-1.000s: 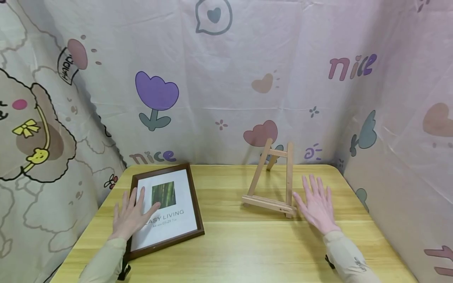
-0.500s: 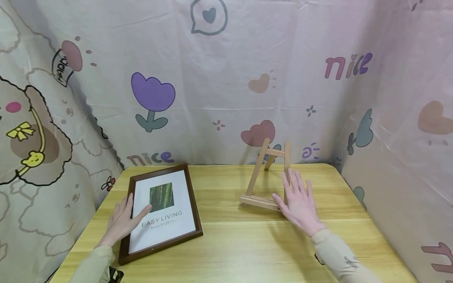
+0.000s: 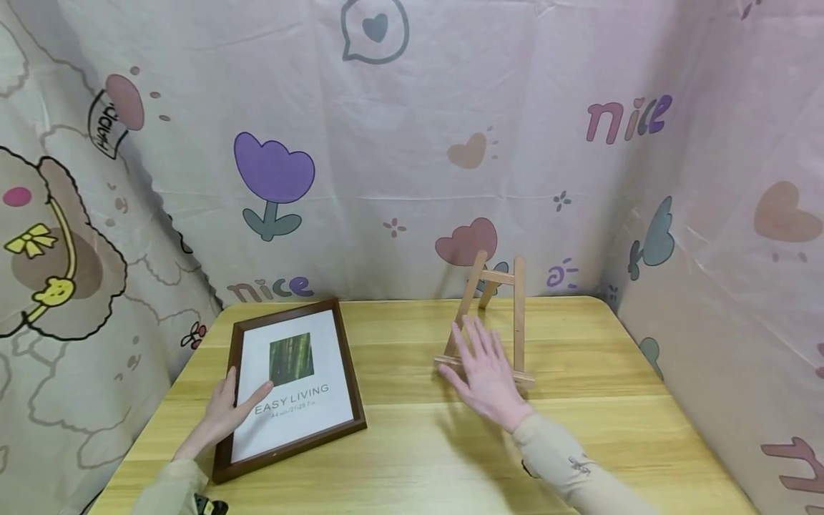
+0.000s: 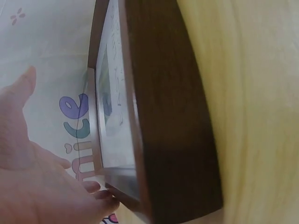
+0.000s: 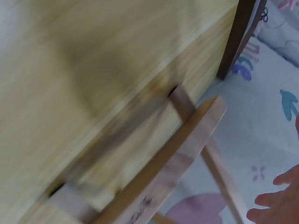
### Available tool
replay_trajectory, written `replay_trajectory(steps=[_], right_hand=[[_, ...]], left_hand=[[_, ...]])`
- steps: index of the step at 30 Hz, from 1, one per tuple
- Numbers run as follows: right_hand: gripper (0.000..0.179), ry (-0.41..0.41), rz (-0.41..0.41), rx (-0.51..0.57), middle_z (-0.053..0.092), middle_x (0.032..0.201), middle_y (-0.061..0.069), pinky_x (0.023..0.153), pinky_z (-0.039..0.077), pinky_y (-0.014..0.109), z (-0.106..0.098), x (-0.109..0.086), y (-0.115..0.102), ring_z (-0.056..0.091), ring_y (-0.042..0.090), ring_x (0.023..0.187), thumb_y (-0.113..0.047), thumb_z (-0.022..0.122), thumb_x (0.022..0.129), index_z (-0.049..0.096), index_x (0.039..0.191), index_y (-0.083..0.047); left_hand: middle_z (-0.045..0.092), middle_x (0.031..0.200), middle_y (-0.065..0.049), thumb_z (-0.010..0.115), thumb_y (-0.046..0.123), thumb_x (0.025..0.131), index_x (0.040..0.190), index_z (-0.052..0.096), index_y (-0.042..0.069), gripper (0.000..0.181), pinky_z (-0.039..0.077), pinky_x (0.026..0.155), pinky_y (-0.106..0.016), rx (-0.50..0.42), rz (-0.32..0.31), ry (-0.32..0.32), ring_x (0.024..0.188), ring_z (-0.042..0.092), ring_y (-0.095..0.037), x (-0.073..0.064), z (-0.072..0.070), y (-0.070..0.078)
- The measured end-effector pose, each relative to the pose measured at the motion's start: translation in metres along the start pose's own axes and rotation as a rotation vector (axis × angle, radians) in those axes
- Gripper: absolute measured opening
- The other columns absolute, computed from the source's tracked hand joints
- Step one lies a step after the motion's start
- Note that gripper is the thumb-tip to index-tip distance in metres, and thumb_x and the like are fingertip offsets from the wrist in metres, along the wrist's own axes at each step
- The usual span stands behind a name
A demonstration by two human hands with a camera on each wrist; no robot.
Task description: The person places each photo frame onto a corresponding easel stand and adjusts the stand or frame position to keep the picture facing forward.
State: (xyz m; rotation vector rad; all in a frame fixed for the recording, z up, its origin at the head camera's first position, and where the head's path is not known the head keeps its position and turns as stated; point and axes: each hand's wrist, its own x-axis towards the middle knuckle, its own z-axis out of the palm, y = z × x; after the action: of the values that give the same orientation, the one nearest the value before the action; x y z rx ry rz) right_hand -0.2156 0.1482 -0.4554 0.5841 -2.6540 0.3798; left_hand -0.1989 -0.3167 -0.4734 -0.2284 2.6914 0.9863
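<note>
A dark brown picture frame (image 3: 348, 357) lies face up on the left of the table, holding a white sheet with a green bamboo picture and "EASY LIVING". My left hand (image 3: 222, 415) is at its left edge, thumb spread over the face. In the left wrist view the thumb stands off the frame (image 4: 173, 112), while some fingertips (image 4: 105, 203) reach its side. A small wooden easel (image 3: 518, 315) stands upright at the back right. In front of its ledge hovers my right hand (image 3: 486, 386), fingers straight and spread, hiding part of it. The right wrist view shows the ledge (image 5: 173, 158) close by.
A light wood table (image 3: 412, 443) carries both things. Printed cloth (image 3: 386, 143) hangs behind and on both sides, close to the table's back edge. Bare wood lies between the frame and the easel.
My right hand has moved left, from beside the easel to in front of it. The left hand has slid left and down, off the frame's face to its left edge.
</note>
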Motion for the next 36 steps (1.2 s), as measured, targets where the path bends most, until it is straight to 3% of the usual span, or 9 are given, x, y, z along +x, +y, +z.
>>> replay_trajectory(steps=[6,12,17,22,29,36], right_hand=[[0.075,-0.055,-0.039,0.115,0.025,0.165,0.021,0.126,0.020,0.058,0.015,0.008,-0.020,0.023,0.042,0.154,-0.045,0.054,0.101,0.028,0.158,-0.004],[0.076,-0.220,-0.009,0.339,0.018,0.168,0.019,0.126,0.020,0.058,0.028,0.015,-0.040,0.016,0.040,0.156,-0.046,0.048,0.104,0.019,0.161,-0.004],[0.077,-0.328,0.021,0.521,0.020,0.167,0.020,0.123,0.023,0.062,0.039,0.021,-0.051,0.022,0.042,0.154,-0.049,0.046,0.104,0.018,0.161,-0.006],[0.078,-0.428,0.068,0.637,0.023,0.167,0.019,0.120,0.025,0.068,0.049,0.028,-0.057,0.026,0.042,0.152,-0.053,0.047,0.102,0.017,0.162,-0.013],[0.079,-0.509,0.032,0.746,0.043,0.155,0.023,0.109,0.049,0.051,0.067,0.039,-0.066,0.056,0.039,0.131,-0.043,0.056,0.101,0.020,0.160,-0.004],[0.088,-0.612,0.088,0.824,0.059,0.137,0.015,0.103,0.053,0.039,0.082,0.045,-0.073,0.063,0.025,0.120,-0.045,0.067,0.094,0.022,0.160,-0.007]], left_hand=[[-0.025,0.156,-0.042,0.049,0.061,0.097,0.151,-0.030,-0.003,0.114,0.003,0.118,-0.076,-0.076,-0.032,-0.008,0.145,-0.016,-0.061,0.000,0.002,-0.009],[-0.035,0.154,-0.037,0.051,0.060,0.097,0.150,-0.033,0.001,0.116,-0.001,0.116,-0.078,-0.152,-0.040,-0.035,0.144,-0.025,-0.059,0.001,0.002,-0.020],[-0.038,0.154,-0.033,0.053,0.060,0.097,0.149,-0.036,0.001,0.118,-0.005,0.114,-0.079,-0.160,-0.052,-0.081,0.143,-0.029,-0.057,0.000,0.002,-0.027],[-0.042,0.153,-0.030,0.054,0.060,0.096,0.147,-0.039,0.004,0.119,-0.010,0.111,-0.081,-0.177,-0.059,-0.148,0.140,-0.033,-0.057,-0.002,0.001,-0.035],[-0.040,0.153,-0.034,0.056,0.056,0.097,0.146,-0.040,0.002,0.120,-0.008,0.111,-0.081,-0.169,-0.030,-0.198,0.141,-0.028,-0.060,-0.008,-0.002,-0.047],[-0.026,0.152,-0.046,0.062,0.051,0.094,0.149,-0.030,-0.008,0.123,0.004,0.112,-0.081,-0.094,-0.002,-0.200,0.140,-0.016,-0.067,-0.011,0.000,-0.058]])
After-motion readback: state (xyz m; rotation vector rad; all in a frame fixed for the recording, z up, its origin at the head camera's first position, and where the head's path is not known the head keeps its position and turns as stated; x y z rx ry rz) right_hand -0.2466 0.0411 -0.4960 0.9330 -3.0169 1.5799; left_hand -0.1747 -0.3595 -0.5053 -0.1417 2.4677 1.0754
